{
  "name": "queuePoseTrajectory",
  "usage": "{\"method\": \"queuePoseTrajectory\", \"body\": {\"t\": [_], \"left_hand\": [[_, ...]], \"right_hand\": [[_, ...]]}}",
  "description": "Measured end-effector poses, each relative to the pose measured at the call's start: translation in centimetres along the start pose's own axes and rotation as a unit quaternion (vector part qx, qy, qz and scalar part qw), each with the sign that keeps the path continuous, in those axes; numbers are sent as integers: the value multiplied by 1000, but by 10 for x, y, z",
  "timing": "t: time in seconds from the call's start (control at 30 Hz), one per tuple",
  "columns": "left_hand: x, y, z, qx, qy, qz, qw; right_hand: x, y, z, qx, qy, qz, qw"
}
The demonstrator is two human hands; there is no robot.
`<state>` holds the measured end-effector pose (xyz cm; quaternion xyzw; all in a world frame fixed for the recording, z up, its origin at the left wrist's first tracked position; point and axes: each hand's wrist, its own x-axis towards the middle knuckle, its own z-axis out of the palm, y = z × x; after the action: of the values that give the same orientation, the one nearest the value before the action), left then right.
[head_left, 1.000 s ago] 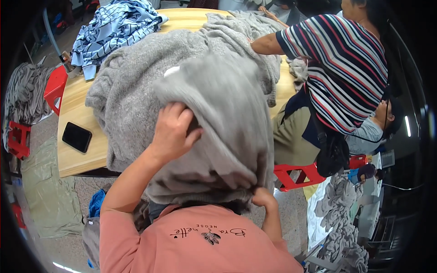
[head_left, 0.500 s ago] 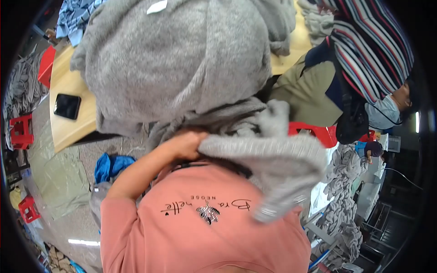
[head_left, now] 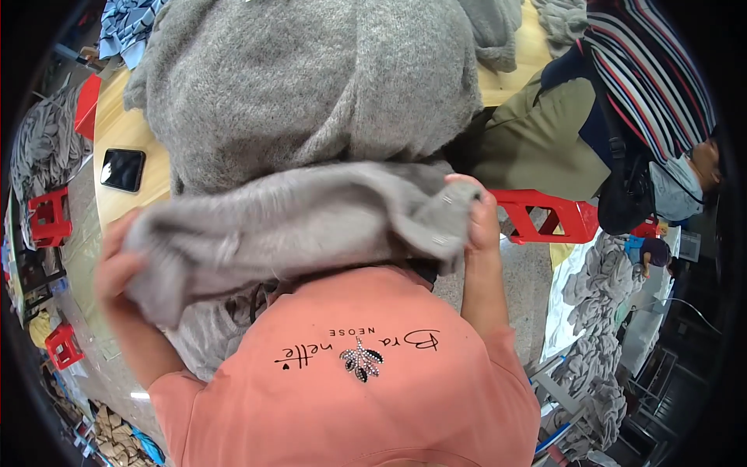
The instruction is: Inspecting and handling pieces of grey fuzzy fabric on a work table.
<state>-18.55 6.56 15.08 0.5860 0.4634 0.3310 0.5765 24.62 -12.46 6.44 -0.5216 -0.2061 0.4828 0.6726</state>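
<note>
A grey knitted garment piece is stretched sideways in front of my chest, blurred by motion along its left part. My left hand is closed around its left end, the fingers partly smeared. At the other end, my right hand grips a folded corner, thumb on top. Just beyond the piece, a large bulging heap of grey knitwear covers much of the table. More grey knit fabric hangs below the held piece near my left forearm.
A black phone lies on the wooden table at left. Red stools stand on the right and the left. At the right is a co-worker in a striped top. Grey garments are piled farther right; blue checked cloth is at far left.
My right hand has come into view, holding the right end. My left hand has moved out to the left with the other end, and the knit piece now spans between both hands.
</note>
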Motion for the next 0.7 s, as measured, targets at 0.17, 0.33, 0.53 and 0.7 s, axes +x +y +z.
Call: {"method": "queuePoseTrajectory", "body": {"t": [0.17,0.33,0.53,0.7], "left_hand": [[29,-81,48,154,-159,-168,961],[33,-112,64,-148,-112,-176,967],[45,-72,105,-408,-207,-200,867],[57,-77,157,-359,-279,-216,864]], "right_hand": [[7,18,-30,-12,137,-3,991],[3,20,-54,-737,75,-72,668],[7,68,-33,-763,-135,-143,616],[7,61,-20,-543,16,-38,839]]}}
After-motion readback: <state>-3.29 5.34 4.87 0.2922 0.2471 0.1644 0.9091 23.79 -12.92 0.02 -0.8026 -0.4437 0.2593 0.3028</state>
